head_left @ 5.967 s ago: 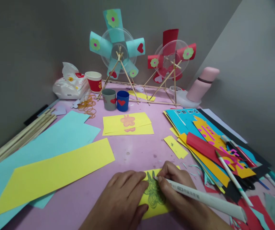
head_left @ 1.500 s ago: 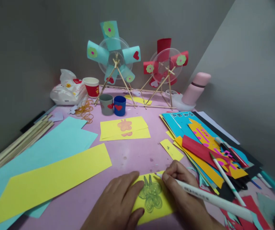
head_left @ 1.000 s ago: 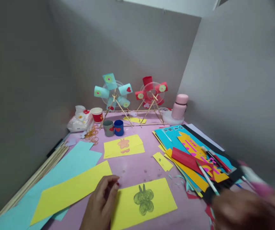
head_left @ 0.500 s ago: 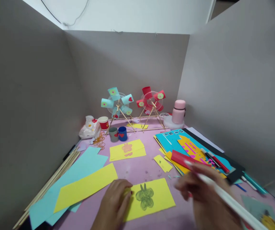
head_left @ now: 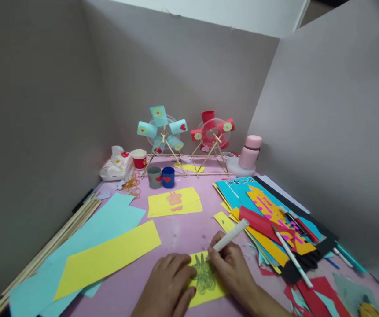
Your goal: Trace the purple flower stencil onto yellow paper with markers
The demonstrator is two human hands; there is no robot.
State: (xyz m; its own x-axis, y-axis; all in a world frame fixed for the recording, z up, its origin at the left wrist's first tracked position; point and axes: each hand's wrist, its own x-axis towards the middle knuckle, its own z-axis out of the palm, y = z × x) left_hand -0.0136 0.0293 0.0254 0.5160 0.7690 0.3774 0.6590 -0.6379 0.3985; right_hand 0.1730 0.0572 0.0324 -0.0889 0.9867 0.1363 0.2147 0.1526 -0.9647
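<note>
My right hand (head_left: 233,268) grips a white marker (head_left: 230,235), its lower end at the upper right of a green butterfly drawing (head_left: 204,279). The drawing is on a yellow sheet of paper (head_left: 213,298) on the pink table. My left hand (head_left: 169,284) rests on the sheet's left side with its fingers laid down, holding nothing. Farther back lies another yellow sheet (head_left: 189,207) with an orange drawing of similar shape. A long yellow strip (head_left: 110,259) lies to the left over light blue paper (head_left: 116,220).
Two stick-framed wheels, one blue (head_left: 163,132) and one red (head_left: 212,132), stand at the back. Two small paper cups, grey (head_left: 154,178) and blue (head_left: 168,178), stand before them. A pink bottle (head_left: 250,152), coloured sheets (head_left: 232,189) and a green-tipped marker (head_left: 293,257) are right; wooden sticks (head_left: 53,237) left.
My right hand has come left and down from the table's right side, bringing the marker to the butterfly drawing. My left hand stays on the sheet. The view has tilted.
</note>
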